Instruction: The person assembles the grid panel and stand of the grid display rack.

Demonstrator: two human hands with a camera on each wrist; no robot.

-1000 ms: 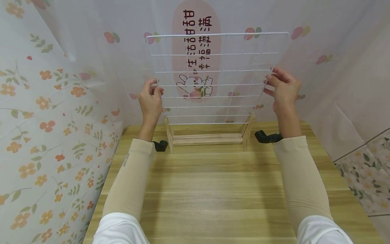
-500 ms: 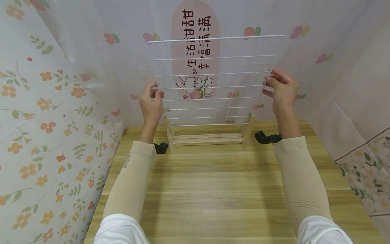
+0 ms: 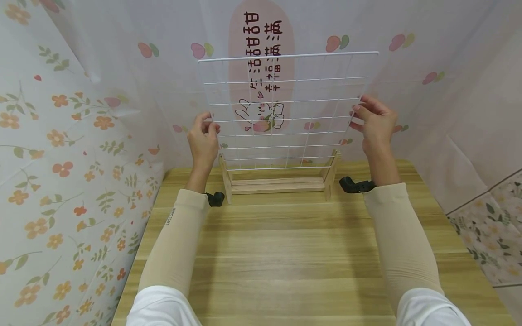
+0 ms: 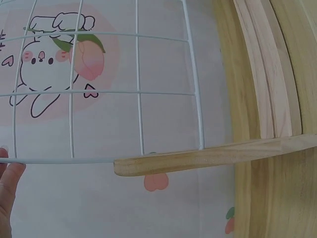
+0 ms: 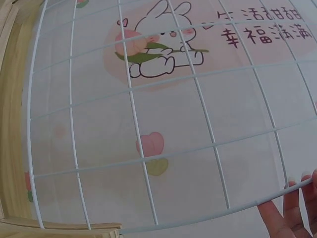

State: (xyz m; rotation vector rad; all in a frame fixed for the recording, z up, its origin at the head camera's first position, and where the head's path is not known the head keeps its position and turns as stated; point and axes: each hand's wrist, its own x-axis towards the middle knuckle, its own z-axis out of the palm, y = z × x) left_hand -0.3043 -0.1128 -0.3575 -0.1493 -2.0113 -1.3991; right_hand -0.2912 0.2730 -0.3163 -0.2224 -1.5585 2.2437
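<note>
A white wire grid panel (image 3: 285, 56) stands upright between both hands, its lower edge between the two end pieces of a wooden stand (image 3: 277, 184). My left hand (image 3: 204, 140) pinches the panel's left side wire between thumb and fingers. On the opposite side, my right hand (image 3: 377, 124) holds the right side wire. In the left wrist view, the lower corner of the grid meets a wooden end piece (image 4: 188, 159), some way from my fingers (image 4: 11, 183). The right wrist view has my fingertips around the edge wire, with the other end piece (image 5: 59, 230) at the bottom left.
The stand is near the back of a wood-grain table (image 3: 277, 253). A white printed cloth (image 3: 163, 90) hangs close behind the panel. Floral cloth (image 3: 73, 181) runs along the left side. Black wrist mounts (image 3: 356, 184) stick out inward from the forearms.
The panel's top edge has come down in the head view, and its lower edge sits slightly lower between the end pieces. Both hands have shifted a little down and inward, keeping hold.
</note>
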